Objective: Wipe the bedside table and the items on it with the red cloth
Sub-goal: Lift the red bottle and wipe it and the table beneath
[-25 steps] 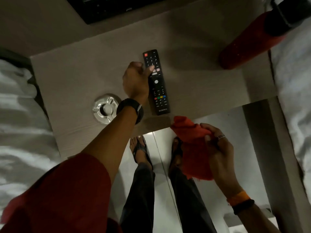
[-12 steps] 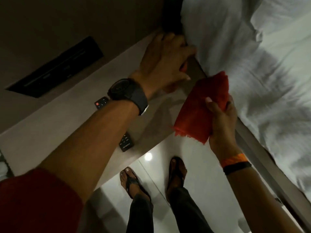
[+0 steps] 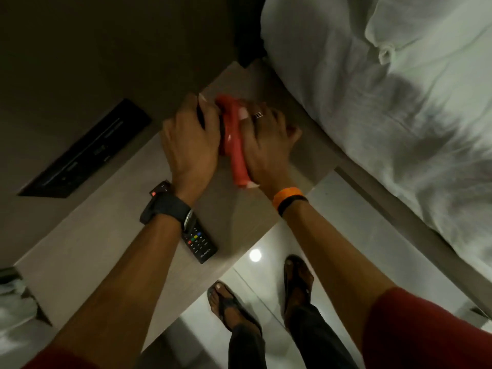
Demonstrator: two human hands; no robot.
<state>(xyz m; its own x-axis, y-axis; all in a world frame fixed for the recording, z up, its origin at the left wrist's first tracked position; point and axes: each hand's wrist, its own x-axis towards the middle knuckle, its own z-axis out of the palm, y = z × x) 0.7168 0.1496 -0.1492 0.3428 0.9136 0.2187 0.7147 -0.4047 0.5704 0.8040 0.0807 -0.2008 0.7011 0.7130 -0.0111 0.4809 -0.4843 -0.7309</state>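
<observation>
A person's two hands meet at the centre of the frame over the far corner of a pale wooden counter, working a red cloth around a dark object that is almost wholly covered. The left hand is curled around that object from the left, fingers closed on its dark edge, apparently to steady it; what the object is cannot be told from here. The right hand, a ring on one finger, presses the bunched cloth against it from the right, fingers bent over the fabric, which shows only as a red strip between the two hands. The grip looks like one hand holding while the other rubs, so the step in hand is probably the wiping of one item rather than the counter top. A black remote control lies flat on the counter at lower centre, partly hidden under the left wrist and its dark watch, well apart from the cloth and seemingly waiting its turn. A white bed fills the right of the frame, just beside the counter's edge. No open container is visible, so nothing can be said of contents. Sandalled feet stand on the glossy floor below.
</observation>
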